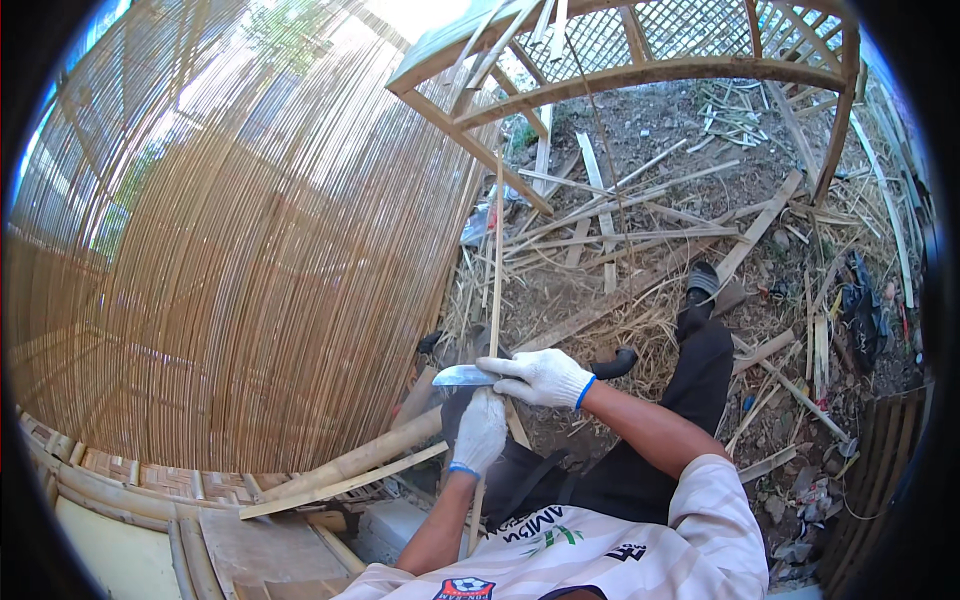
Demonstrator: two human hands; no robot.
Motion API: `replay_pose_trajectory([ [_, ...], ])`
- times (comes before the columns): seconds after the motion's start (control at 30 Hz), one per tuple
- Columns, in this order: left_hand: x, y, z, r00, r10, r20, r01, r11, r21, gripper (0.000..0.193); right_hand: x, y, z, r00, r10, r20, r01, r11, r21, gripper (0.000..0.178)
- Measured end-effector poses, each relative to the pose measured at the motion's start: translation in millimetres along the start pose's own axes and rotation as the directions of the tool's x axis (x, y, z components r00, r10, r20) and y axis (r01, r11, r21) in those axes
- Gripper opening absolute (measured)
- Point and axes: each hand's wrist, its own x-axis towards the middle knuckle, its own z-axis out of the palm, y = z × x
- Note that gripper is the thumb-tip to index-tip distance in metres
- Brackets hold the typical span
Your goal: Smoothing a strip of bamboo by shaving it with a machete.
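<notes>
A long, narrow bamboo strip [497, 262] runs lengthwise away from my lap, its near end passing beside my left forearm. My left hand [480, 432], in a white knit glove with a blue cuff, is closed around the strip over my thigh. Just beyond it, my right hand [540, 378], gloved the same way, is closed on a knife, the handle hidden in its fingers. The knife's broad metal blade [461, 376] points left and lies across the strip, right above my left hand. My right fingers rest over the strip beside the blade.
A tall screen of thin bamboo slats [250, 300] stands on my left. Ahead is a wooden frame with lattice [640, 72]. Loose bamboo strips [610, 235] litter the dirt ground. A thick bamboo pole [365, 455] lies by my left side; a slatted wooden piece [880, 470] stands at right.
</notes>
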Motion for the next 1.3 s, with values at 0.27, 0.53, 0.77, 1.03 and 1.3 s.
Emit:
replay_pose_trajectory([
  [0.27,-4,-4,9,0.988,-0.157,0.010,0.155,0.967,-0.201,0.016,4,6,-3,1.000,0.019,-0.015,-0.020,0.999,-0.034,0.052],
  [0.53,-12,1,11,0.993,-0.105,-0.056,0.091,0.974,-0.210,0.024,6,16,-9,0.990,0.105,-0.096,-0.108,0.994,-0.027,0.048],
  [0.77,-52,56,-20,0.874,-0.356,0.329,0.470,0.789,-0.396,0.028,3,76,-54,0.801,0.406,-0.440,-0.291,0.906,0.306,0.049],
  [1.03,-60,45,-30,0.951,-0.286,0.120,0.310,0.892,-0.329,0.022,9,51,-45,0.906,0.342,-0.250,-0.281,0.927,0.250,0.050],
  [1.3,-73,66,-54,0.883,-0.365,0.296,0.450,0.838,-0.308,0.024,6,63,-67,0.743,0.475,-0.471,-0.285,0.862,0.419,0.049],
])
